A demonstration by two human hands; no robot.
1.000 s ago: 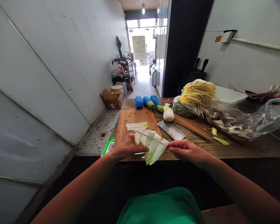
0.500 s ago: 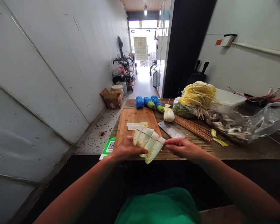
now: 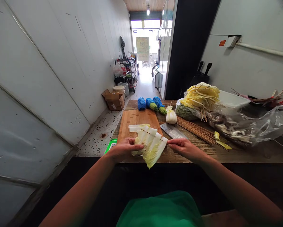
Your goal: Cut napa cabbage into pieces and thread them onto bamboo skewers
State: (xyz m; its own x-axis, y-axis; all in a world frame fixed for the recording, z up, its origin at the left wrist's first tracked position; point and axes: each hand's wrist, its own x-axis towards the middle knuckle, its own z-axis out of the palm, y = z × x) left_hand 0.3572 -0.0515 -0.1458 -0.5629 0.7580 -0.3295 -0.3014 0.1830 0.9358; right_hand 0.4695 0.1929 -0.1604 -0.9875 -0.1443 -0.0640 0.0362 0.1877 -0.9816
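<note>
Several napa cabbage leaf strips [image 3: 150, 146], white at the ribs and yellow-green at the frilly ends, hang side by side on a thin bamboo skewer [image 3: 149, 132]. They are held over the near edge of the wooden cutting board [image 3: 129, 117]. My left hand [image 3: 124, 148] is closed on the leaves at their left side, thumb on top. At the right end of the row, my right hand [image 3: 180, 146] pinches the skewer, whose tip is hidden by the fingers. More pale cut strips [image 3: 138, 127] lie on the board behind the leaves.
A cleaver [image 3: 173, 130] lies right of the board, near a cabbage heart [image 3: 171, 117] and a bundle of skewers [image 3: 195, 130]. Blue-netted vegetables [image 3: 152, 104] sit at the back. Skewered cabbage [image 3: 201, 96] is piled at right, beside a plastic bag of mushrooms [image 3: 238, 130].
The leaves have fanned out flatter and hang slightly lower. My left hand has shifted a little left along them. The right hand keeps its pinch at the right end.
</note>
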